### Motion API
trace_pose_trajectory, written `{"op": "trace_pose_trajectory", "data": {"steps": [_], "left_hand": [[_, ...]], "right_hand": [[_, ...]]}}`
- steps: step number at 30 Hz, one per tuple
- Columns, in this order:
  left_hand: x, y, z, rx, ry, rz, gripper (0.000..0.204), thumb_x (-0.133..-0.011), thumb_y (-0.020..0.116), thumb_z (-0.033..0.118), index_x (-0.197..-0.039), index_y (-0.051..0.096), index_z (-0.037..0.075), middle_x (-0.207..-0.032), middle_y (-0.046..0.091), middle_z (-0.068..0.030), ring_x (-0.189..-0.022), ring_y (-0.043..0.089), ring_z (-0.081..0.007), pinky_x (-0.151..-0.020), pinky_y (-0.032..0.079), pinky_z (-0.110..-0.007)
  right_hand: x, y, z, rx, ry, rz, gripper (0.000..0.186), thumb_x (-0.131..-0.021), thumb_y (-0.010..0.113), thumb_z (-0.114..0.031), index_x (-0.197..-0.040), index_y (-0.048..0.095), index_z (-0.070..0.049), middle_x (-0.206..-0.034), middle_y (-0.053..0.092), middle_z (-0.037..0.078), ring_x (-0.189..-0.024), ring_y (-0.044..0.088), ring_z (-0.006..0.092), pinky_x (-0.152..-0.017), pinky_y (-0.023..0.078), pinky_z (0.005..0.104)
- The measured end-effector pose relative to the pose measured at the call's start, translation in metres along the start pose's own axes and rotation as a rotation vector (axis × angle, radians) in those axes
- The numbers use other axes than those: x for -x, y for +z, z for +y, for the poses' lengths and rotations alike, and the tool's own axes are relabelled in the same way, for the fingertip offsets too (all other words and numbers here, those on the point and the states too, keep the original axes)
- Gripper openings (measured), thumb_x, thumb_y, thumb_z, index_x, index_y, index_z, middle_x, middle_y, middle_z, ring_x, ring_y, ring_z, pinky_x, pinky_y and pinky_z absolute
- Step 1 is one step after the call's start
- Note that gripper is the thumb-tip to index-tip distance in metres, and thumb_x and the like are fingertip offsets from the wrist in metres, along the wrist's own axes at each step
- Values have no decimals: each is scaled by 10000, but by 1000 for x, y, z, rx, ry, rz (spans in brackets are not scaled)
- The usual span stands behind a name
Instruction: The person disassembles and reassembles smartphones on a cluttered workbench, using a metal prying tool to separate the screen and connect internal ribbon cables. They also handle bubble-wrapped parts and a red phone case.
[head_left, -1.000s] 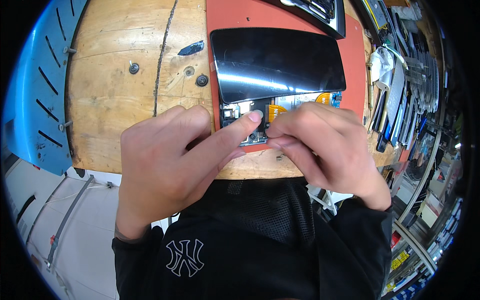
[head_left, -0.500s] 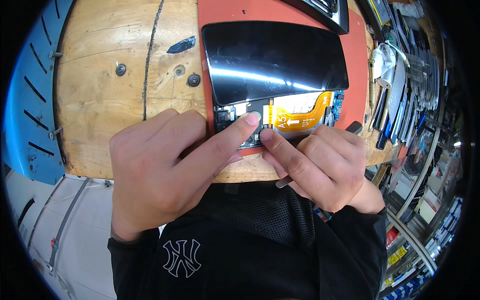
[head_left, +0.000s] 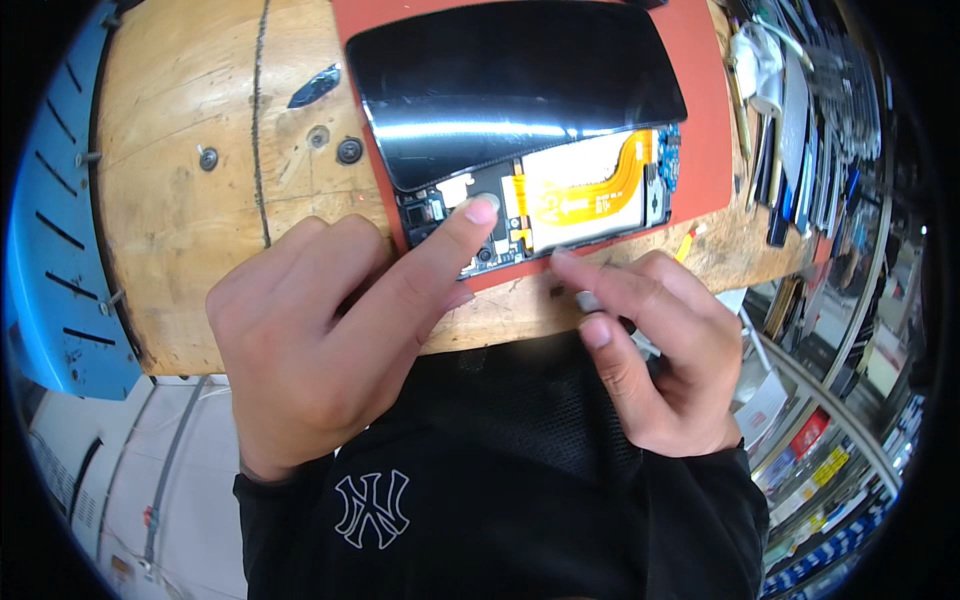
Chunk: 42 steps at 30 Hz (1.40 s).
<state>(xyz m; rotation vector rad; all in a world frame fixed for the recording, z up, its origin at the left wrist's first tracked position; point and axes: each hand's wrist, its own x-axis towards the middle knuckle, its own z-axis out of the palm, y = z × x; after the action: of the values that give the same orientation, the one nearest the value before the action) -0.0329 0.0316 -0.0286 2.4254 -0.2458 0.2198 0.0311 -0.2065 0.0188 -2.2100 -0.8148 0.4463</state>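
Observation:
An opened phone [head_left: 560, 190] lies on a red mat [head_left: 700, 120], its black glossy panel [head_left: 510, 80] lifted over the exposed inside. A pale battery with an orange flex cable [head_left: 600, 185] shows at the right. My left hand [head_left: 320, 340] reaches in from below, its index fingertip pressing on the circuit board by the camera modules [head_left: 480, 250]; it holds nothing. My right hand [head_left: 650, 350] is off the phone at the bench's near edge, fingers curled, pinching a small grey piece [head_left: 588, 299].
The mat rests on a round wooden bench top [head_left: 190, 180] with screws [head_left: 349, 150] and a dark scrap [head_left: 313, 87]. A blue plastic crate [head_left: 50, 250] stands at the left. Tools and several phone parts [head_left: 800, 130] crowd the right side.
My right hand has drawn back from the phone toward the bench edge, uncovering the battery and orange cable. My left index finger stays pressed on the board.

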Motion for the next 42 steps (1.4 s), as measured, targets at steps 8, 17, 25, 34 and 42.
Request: {"op": "trace_pose_trajectory", "data": {"steps": [8, 17, 25, 34, 42], "left_hand": [[-2, 3, 1, 63, -18, 15, 437, -796, 829, 111, -1226, 760, 75, -663, 425, -14, -561, 409, -147, -515, 323, -315], [0, 13, 7, 72, -64, 87, 446, -747, 870, 11, -1180, 763, 31, -673, 459, 1, -555, 401, -100, -463, 262, -277], [0, 22, 10, 57, -58, 169, 389, -758, 855, -6, -1137, 772, 24, -674, 477, 9, -533, 392, -91, -452, 254, -268], [1, 27, 23, 21, -147, 166, 422, -750, 862, -3, -1158, 759, 32, -669, 474, 11, -530, 376, -81, -458, 247, -255], [1, 25, 25, 26, -176, 131, 465, -721, 881, 1, -1166, 754, 46, -683, 507, 1, -554, 422, -112, -476, 275, -264]], "right_hand": [[7, 43, -17, -856, 563, 186, 69, -954, 725, -2, -1006, 694, 32, -778, 716, 34, -661, 664, 46, -600, 537, 177], [3, 59, -27, -928, 638, 390, 64, -975, 698, -7, -995, 657, 37, -815, 716, 54, -664, 661, 49, -603, 542, 177], [2, 58, -23, -831, 529, 310, 102, -1006, 653, -22, -1028, 585, 52, -854, 724, 124, -690, 693, 94, -621, 590, 209], [-1, 48, -26, -803, 638, 221, 104, -1007, 653, -22, -1025, 579, 49, -838, 715, 117, -699, 688, 97, -629, 573, 216], [-3, 55, -24, -825, 604, 313, 66, -989, 656, 22, -947, 605, 30, -716, 708, 62, -642, 686, 54, -573, 502, 181]]}}
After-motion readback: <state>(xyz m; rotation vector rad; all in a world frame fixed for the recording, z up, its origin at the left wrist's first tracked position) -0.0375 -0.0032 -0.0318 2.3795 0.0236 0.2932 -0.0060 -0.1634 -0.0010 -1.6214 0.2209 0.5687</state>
